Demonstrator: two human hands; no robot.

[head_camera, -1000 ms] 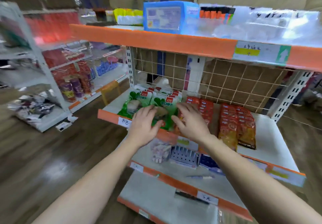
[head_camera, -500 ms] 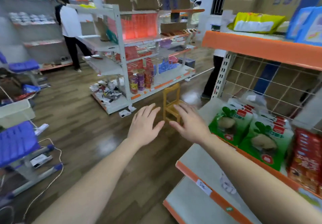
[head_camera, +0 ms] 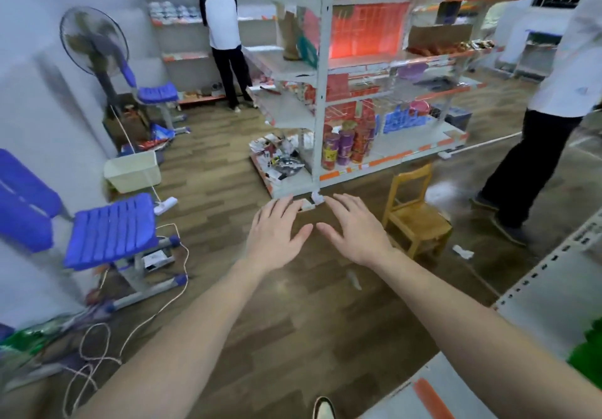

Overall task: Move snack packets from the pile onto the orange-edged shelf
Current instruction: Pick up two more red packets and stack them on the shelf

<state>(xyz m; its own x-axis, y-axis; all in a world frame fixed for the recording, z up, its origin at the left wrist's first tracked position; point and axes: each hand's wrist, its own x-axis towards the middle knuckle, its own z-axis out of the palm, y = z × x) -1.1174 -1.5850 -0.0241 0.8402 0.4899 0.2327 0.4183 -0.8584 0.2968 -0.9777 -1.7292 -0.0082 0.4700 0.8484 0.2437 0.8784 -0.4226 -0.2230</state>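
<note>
Nearest, at the lower right, only a corner of the shelf (head_camera: 430, 397) with its orange edge is in view; a sliver of a green packet (head_camera: 586, 356) shows at the right border above it, so some stock is already on the shelf; how full it is cannot be judged from here.

Both arms reach forward over the floor; the left hand (head_camera: 277, 234) and the right hand (head_camera: 356, 231) lie side by side, palms down, fingers straight and spread, thumbs nearly meeting; neither holds a packet.

At the lower left border a blurred green mass (head_camera: 29, 337) lies beside a blue chair (head_camera: 109, 231); it may be the pile, but this cannot be confirmed.

Further off stands a wooden chair (head_camera: 415, 220); beyond it a rack (head_camera: 325, 99); a person (head_camera: 553, 92) stands at the right.

Status, as a judgement: one placement appears complete; the hands are between loads; the next pickup is not yet begun; the number of packets left is unknown.

Change: one second ago both hands rested on the green packets on the shelf; half a second ago they had left it, with the packets filling the right of the view; now the view has swung further left and the shelf is cut to a corner; the hands keep the same empty, spread posture.
</note>
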